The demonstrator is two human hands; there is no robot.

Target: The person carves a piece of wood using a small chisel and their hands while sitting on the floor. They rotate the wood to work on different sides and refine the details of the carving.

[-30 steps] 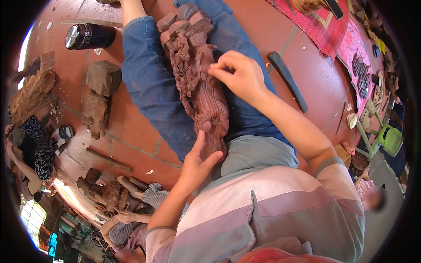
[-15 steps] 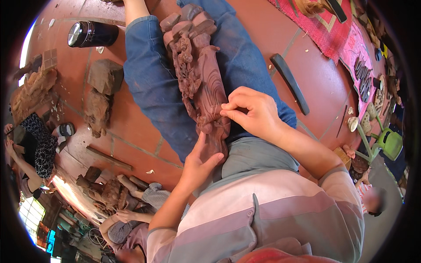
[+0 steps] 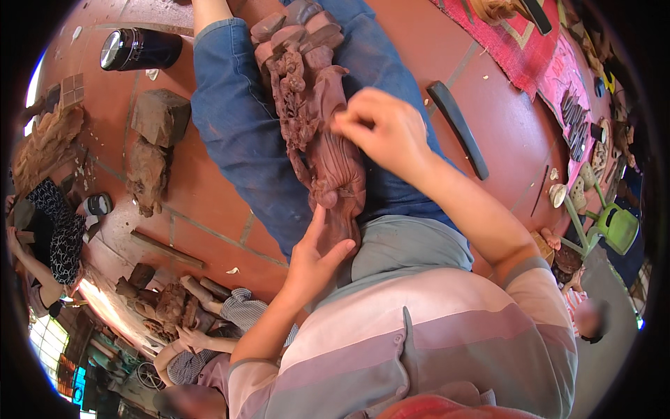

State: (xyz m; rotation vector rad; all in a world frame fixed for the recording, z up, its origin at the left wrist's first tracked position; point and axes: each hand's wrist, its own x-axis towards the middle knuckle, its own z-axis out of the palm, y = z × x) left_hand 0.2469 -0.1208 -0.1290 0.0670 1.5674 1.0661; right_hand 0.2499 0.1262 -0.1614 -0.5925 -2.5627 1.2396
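Note:
A reddish-brown carved wooden statue (image 3: pixel 335 159) lies lengthwise between my blue-trousered legs, its blocky end far from me. Flowing robe folds cover its right side, and knotty openwork runs down its left. Around the near end, my left hand (image 3: pixel 315 262) steadies it, thumb and forefinger spread along the wood and the other fingers hidden. My right hand (image 3: pixel 391 133) is closed in a pinch over the statue's right edge, about halfway up, slightly blurred. Whatever its fingertips hold, if anything, cannot be made out.
Right of my leg lies a dark curved bar (image 3: pixel 457 129) on the tiled floor. To the left are a black canister (image 3: pixel 143 49), a wood block (image 3: pixel 160 117) and a rough carving (image 3: pixel 148 174). Co-workers sit at left and lower left. A green chair (image 3: pixel 618 229) stands at right.
My right hand has moved up the statue, away from my body, from near its lower folds to about its middle. The left hand keeps its place at the near end.

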